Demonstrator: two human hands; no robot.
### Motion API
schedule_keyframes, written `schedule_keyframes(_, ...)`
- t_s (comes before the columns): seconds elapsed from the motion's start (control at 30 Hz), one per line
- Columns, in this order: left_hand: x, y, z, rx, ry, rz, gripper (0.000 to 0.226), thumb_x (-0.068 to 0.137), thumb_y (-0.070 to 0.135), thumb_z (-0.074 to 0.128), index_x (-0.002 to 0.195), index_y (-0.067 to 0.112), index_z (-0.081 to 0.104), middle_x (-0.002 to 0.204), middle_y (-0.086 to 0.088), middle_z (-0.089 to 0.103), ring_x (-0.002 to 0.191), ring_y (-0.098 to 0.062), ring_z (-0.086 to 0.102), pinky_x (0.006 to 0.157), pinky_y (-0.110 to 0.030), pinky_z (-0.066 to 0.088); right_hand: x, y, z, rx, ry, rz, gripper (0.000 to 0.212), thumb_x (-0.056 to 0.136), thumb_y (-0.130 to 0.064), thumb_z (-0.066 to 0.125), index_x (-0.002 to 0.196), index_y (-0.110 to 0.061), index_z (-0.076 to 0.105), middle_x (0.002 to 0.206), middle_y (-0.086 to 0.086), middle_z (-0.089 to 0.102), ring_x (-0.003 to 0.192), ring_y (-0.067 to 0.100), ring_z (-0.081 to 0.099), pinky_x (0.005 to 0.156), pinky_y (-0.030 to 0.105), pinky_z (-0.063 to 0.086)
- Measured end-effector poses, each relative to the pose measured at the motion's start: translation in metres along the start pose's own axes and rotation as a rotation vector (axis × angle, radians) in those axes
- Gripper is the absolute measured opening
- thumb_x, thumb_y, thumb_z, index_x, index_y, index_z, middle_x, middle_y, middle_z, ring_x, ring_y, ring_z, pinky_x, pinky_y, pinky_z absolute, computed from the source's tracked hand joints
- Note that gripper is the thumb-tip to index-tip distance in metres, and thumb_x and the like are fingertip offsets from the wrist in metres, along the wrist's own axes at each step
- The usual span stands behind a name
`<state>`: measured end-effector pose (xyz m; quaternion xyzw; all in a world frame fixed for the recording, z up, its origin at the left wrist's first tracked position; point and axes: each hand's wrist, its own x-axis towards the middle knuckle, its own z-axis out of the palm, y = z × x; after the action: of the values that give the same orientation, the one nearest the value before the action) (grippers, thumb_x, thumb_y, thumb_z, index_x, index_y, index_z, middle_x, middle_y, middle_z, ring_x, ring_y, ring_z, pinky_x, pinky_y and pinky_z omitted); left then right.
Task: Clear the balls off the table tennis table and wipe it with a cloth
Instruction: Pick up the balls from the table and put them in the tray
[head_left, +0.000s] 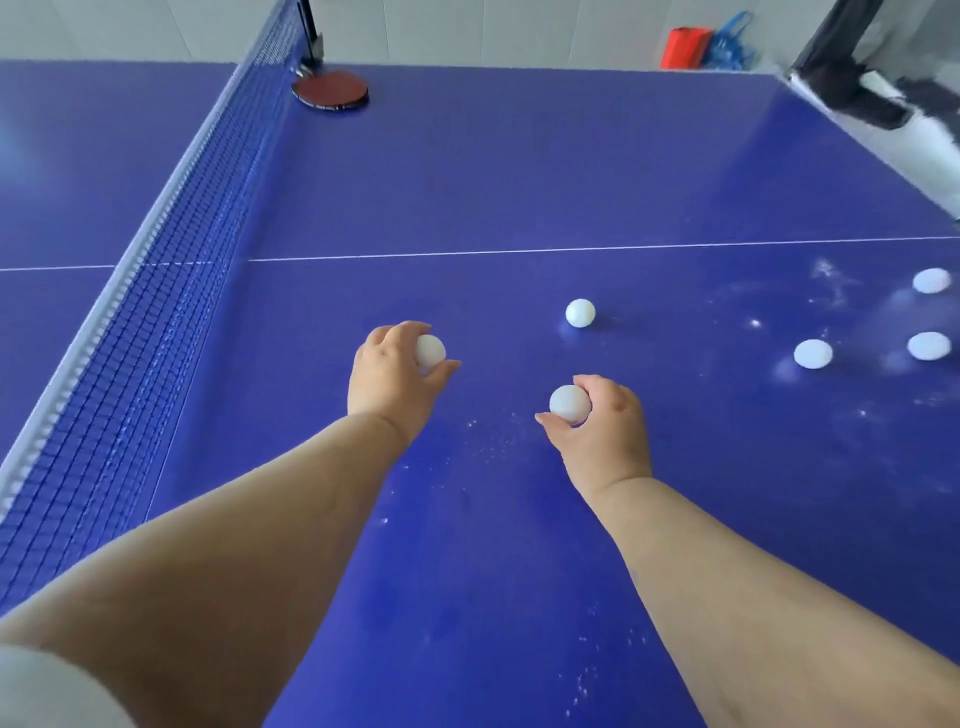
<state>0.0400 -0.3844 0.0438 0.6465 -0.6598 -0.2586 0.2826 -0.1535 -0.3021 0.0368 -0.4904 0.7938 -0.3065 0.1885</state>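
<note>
Over the near half of the blue table (519, 171), just right of the net (171, 270), I have both hands out, each with a white ball in it. My left hand (387, 379) has fingers and thumb curled round one ball (431, 351), pinching it above the surface not far from the net. My right hand (602, 431) is clamped the same way on a second ball (570, 403), held nearer to me and to the right of the first.

Four more balls lie loose on the table. One (580, 313) sits just beyond my right hand, a little short of the white centre line (519, 252). The other three are grouped well off to the right: one (813, 354) nearest the middle, one (929, 345) beside the right edge of view, and one (931, 280) farther away above that.

White specks and smears dust the surface around those right-hand balls and near my wrists.

At the far end of the net, a red paddle (330, 89) lies flat on the table beside the net post (311, 36). Beyond the far edge, red and blue bags (706, 48) rest against the wall.
</note>
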Motion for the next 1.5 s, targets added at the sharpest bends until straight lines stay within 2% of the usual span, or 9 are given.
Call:
schedule_keyframes(0.1,-0.022,0.04,0.021,-0.007,0.005,0.038,0.053,0.077,0.039,0.077,0.124,0.022,0.059,0.121,-0.001,0.053,0.108,-0.023,0.053,0.092,-0.035,0.047,0.001,0.031,-0.039,-0.002,0.028,0.025,0.059,0.078,-0.031,0.08,0.129,-0.012,0.056,0.124,0.008,0.055,0.108,0.022,0.054,0.084,0.029,0.045)
schedule_keyframes(0.3,-0.066,0.121,0.078,-0.036,0.033,-0.008,0.036,0.074,0.039,0.079,0.103,0.024,0.064,0.107,0.004,0.055,0.095,-0.015,0.052,0.078,-0.025,0.04,0.013,0.111,-0.125,-0.003,0.051,-0.008,0.053,0.076,-0.034,0.081,0.12,-0.012,0.061,0.115,0.008,0.06,0.1,0.025,0.057,0.079,0.034,0.051)
schedule_keyframes(0.6,-0.097,0.213,0.157,-0.084,0.065,-0.019,0.027,0.074,0.042,0.079,0.087,0.025,0.062,0.091,0.006,0.055,0.085,-0.018,0.055,0.071,-0.03,0.046,0.052,0.189,-0.212,-0.042,0.067,-0.018,0.045,0.074,-0.038,0.082,0.108,-0.014,0.066,0.103,0.005,0.063,0.094,0.025,0.057,0.073,0.033,0.049)
schedule_keyframes(0.8,-0.061,0.223,0.166,-0.025,0.136,-0.035,0.031,0.07,0.053,0.077,0.085,0.03,0.063,0.075,0.018,0.049,0.098,-0.024,0.054,0.083,-0.044,0.049,0.089,0.197,-0.205,-0.042,0.116,-0.059,0.044,0.068,-0.041,0.085,0.101,-0.017,0.069,0.096,0.004,0.065,0.091,0.029,0.058,0.068,0.042,0.056)
schedule_keyframes(1.0,-0.002,0.214,0.189,0.027,0.144,-0.06,0.038,0.074,0.052,0.075,0.101,0.027,0.067,0.079,0.028,0.036,0.116,-0.021,0.046,0.102,-0.041,0.036,0.143,0.211,-0.186,-0.21,0.16,0.016,0.053,0.065,-0.053,0.082,0.11,-0.029,0.069,0.12,-0.005,0.056,0.113,0.024,0.045,0.07,0.036,0.045)
schedule_keyframes(1.13,0.041,0.198,0.208,-0.036,0.088,-0.077,0.053,0.072,0.053,0.076,0.117,0.028,0.064,0.101,0.021,0.045,0.126,-0.019,0.044,0.107,-0.045,0.035,0.179,0.222,-0.169,-0.241,0.174,0.061,0.054,0.067,-0.057,0.079,0.113,-0.031,0.068,0.133,-0.005,0.048,0.123,0.024,0.039,0.075,0.039,0.042)
schedule_keyframes(1.27,0.075,0.179,0.223,0.113,0.039,0.0,0.056,0.075,0.054,0.073,0.121,0.025,0.063,0.13,0.005,0.056,0.137,-0.018,0.034,0.108,-0.043,0.029,0.202,0.234,-0.149,-0.248,0.141,0.092,0.052,0.068,-0.057,0.079,0.11,-0.029,0.07,0.133,-0.004,0.047,0.124,0.025,0.037,0.078,0.039,0.046)
schedule_keyframes(1.43,0.089,0.157,0.24,0.222,0.036,0.038,0.043,0.074,0.059,0.07,0.099,0.025,0.066,0.095,0.009,0.057,0.119,-0.023,0.043,0.096,-0.042,0.033,0.219,0.242,-0.13,-0.335,0.117,0.071,0.045,0.072,-0.057,0.074,0.094,-0.019,0.07,0.104,0.001,0.054,0.106,0.03,0.044,0.069,0.03,0.037)
schedule_keyframes(1.5,0.088,0.151,0.246,0.309,0.025,0.087,0.041,0.074,0.062,0.067,0.092,0.025,0.062,0.091,0.008,0.06,0.111,-0.025,0.045,0.089,-0.041,0.036,0.222,0.242,-0.127,-0.341,0.12,0.065,0.044,0.074,-0.055,0.073,0.089,-0.014,0.067,0.095,0.002,0.051,0.102,0.032,0.046,0.069,0.029,0.032)
